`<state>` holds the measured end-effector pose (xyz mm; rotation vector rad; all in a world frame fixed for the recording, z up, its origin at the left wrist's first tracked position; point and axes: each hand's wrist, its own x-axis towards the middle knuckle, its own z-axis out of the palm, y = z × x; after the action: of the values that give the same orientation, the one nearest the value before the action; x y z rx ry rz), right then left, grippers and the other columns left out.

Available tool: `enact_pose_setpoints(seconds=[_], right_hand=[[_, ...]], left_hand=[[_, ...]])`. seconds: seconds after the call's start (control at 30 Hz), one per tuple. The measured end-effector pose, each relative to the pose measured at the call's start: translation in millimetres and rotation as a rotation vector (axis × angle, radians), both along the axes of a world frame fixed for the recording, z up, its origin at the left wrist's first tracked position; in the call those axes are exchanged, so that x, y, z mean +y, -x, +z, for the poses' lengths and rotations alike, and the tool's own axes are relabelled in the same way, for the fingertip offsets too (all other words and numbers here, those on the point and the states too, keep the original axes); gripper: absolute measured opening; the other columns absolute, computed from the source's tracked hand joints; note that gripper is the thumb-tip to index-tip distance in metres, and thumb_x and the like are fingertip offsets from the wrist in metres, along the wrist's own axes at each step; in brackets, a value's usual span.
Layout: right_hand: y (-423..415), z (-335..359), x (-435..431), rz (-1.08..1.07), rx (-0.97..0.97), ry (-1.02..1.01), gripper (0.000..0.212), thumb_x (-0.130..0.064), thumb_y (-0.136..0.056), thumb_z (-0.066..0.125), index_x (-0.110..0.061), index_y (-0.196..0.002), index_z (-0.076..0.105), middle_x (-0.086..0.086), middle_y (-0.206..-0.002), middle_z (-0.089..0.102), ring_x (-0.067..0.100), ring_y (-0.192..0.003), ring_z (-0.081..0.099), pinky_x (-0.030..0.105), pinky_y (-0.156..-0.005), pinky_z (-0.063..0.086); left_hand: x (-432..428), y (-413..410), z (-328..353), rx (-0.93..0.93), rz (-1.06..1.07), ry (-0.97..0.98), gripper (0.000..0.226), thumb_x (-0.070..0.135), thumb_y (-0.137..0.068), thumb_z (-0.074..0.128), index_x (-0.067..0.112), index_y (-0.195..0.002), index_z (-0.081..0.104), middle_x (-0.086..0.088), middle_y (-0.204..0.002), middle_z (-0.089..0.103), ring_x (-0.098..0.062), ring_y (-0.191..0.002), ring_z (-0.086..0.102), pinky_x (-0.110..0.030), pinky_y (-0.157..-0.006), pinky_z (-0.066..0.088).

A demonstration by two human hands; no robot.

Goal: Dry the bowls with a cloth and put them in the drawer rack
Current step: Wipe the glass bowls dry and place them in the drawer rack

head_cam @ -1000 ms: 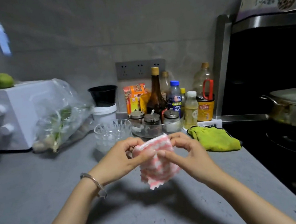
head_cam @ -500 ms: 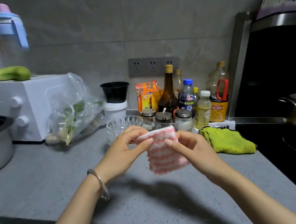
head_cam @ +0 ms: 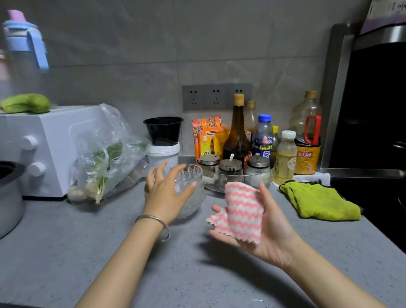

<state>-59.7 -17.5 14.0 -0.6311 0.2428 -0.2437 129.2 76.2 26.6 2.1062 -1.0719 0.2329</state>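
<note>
Viewed from my remote station: the left hand (head_cam: 165, 192) is spread wide, its fingers fanned and lightly curved about the near side of the stacked glass bowls (head_cam: 189, 173), with the thumb across the front of the rim. I cannot tell whether skin meets glass. The bowls are clear, round and faceted, and their cut pattern catches the light. They stand on the grey speckled countertop (head_cam: 80, 247) just under and beyond that hand's fingertips. The right hand (head_cam: 266, 228) lies palm up with straight fingers and carries the cloth (head_cam: 243, 213), a soft, fuzzy piece in pink and white zigzag stripes with a scalloped edge. The thumb stands upright along the cloth's outer side and pinches nothing. The hands are near but apart, with the cloth on the thumb side of the left hand. Just beyond the right thumb's tip sits a shallow glass tray (head_cam: 265, 184) of metal-lidded jars, close beside the bowls. Outboard of the right thumb a crumpled green cloth (head_cam: 319, 200) lies by the dark stove (head_cam: 399, 218). Outboard of the left hand's little finger a crinkled plastic bag (head_cam: 105, 161) of greens leans against a smooth white appliance (head_cam: 49, 148). Beneath both forearms the matte stone stretches to its straight front edge.
</note>
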Motion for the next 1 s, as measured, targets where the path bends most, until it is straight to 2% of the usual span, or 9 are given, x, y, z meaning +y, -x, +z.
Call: enact_pose_setpoints(seconds=[0.13, 0.23, 0.6, 0.67, 0.73, 0.8, 0.83, 0.9, 1.0], right_hand=[[-4, -7, -10, -0.057, 0.052, 0.033, 0.080, -0.070, -0.077, 0.049, -0.011, -0.131, 0.053, 0.020, -0.132, 0.056, 0.039, -0.110, 0.059, 0.062, -0.089, 0.045], [-5, -10, -11, -0.065, 0.055, 0.025, 0.079, -0.068, -0.077, 0.049, -0.010, -0.130, 0.055, 0.020, -0.132, 0.056, 0.039, -0.107, 0.058, 0.062, -0.087, 0.045], [10, -4, -19, -0.131, 0.045, 0.071, 0.074, -0.064, -0.079, 0.049, -0.009, -0.126, 0.058, 0.022, -0.134, 0.053, 0.039, -0.108, 0.056, 0.059, -0.086, 0.048], [19, 0, -24, -0.189, 0.034, 0.087, 0.073, -0.063, -0.077, 0.050, -0.009, -0.125, 0.059, 0.022, -0.131, 0.056, 0.039, -0.111, 0.055, 0.060, -0.085, 0.048], [29, 7, -29, -0.264, -0.013, 0.106, 0.071, -0.062, -0.071, 0.059, -0.010, -0.120, 0.065, 0.020, -0.130, 0.058, 0.037, -0.110, 0.057, 0.060, -0.085, 0.048], [42, 16, -32, -0.356, -0.086, 0.151, 0.075, -0.057, -0.050, 0.082, -0.014, -0.111, 0.072, 0.018, -0.127, 0.060, 0.034, -0.101, 0.065, 0.059, -0.086, 0.049], [50, 21, -33, -0.416, -0.119, 0.190, 0.074, -0.055, -0.046, 0.085, -0.017, -0.108, 0.073, 0.018, -0.126, 0.061, 0.033, -0.098, 0.067, 0.058, -0.087, 0.050], [64, 32, -33, -0.548, -0.180, 0.277, 0.055, -0.056, -0.070, 0.067, -0.021, -0.112, 0.071, 0.016, -0.124, 0.062, 0.032, -0.105, 0.065, 0.055, -0.091, 0.048], [87, 48, -26, -0.739, -0.247, 0.541, 0.052, -0.052, -0.090, 0.038, -0.025, -0.131, 0.057, 0.003, -0.129, 0.062, 0.026, -0.123, 0.055, 0.045, -0.099, 0.045]], left_hand=[[-11, -33, -15, 0.010, 0.010, -0.051, 0.028, 0.049, -0.087, 0.061, 0.035, -0.110, 0.066, -0.006, -0.150, 0.037, -0.027, -0.143, 0.018, -0.043, -0.115, 0.016], [-16, -40, -19, -0.017, -0.029, -0.022, 0.014, 0.047, -0.086, 0.063, 0.034, -0.088, 0.069, -0.007, -0.139, 0.050, -0.023, -0.138, 0.031, -0.037, -0.116, 0.011], [-16, -31, -10, -0.003, -0.096, 0.210, 0.013, 0.028, -0.091, 0.062, 0.022, -0.079, 0.062, -0.004, -0.137, 0.051, -0.027, -0.136, 0.035, -0.043, -0.119, -0.002], [-12, -19, 4, 0.027, -0.136, 0.300, 0.015, 0.029, -0.091, 0.061, 0.024, -0.076, 0.060, 0.003, -0.132, 0.052, -0.024, -0.134, 0.037, -0.044, -0.119, 0.003], [-8, 1, 21, 0.065, -0.231, 0.370, 0.016, 0.032, -0.091, 0.059, 0.030, -0.076, 0.057, 0.010, -0.126, 0.053, -0.021, -0.131, 0.039, -0.044, -0.116, 0.019], [-5, 27, 34, 0.128, -0.356, 0.397, 0.013, 0.035, -0.091, 0.055, 0.028, -0.082, 0.062, 0.008, -0.116, 0.060, -0.013, -0.119, 0.050, -0.029, -0.105, 0.035], [-3, 42, 37, 0.187, -0.430, 0.404, 0.016, 0.036, -0.091, 0.054, 0.025, -0.087, 0.065, 0.005, -0.107, 0.064, -0.008, -0.110, 0.055, -0.020, -0.096, 0.038], [-2, 76, 41, 0.323, -0.565, 0.445, 0.026, 0.037, -0.088, 0.052, 0.015, -0.091, 0.065, 0.000, -0.091, 0.065, -0.002, -0.092, 0.058, -0.010, -0.083, 0.039], [-7, 118, 35, 0.455, -0.654, 0.549, 0.035, 0.039, -0.085, 0.049, 0.005, -0.081, 0.057, 0.007, -0.072, 0.056, 0.002, -0.076, 0.053, -0.007, -0.076, 0.039]])
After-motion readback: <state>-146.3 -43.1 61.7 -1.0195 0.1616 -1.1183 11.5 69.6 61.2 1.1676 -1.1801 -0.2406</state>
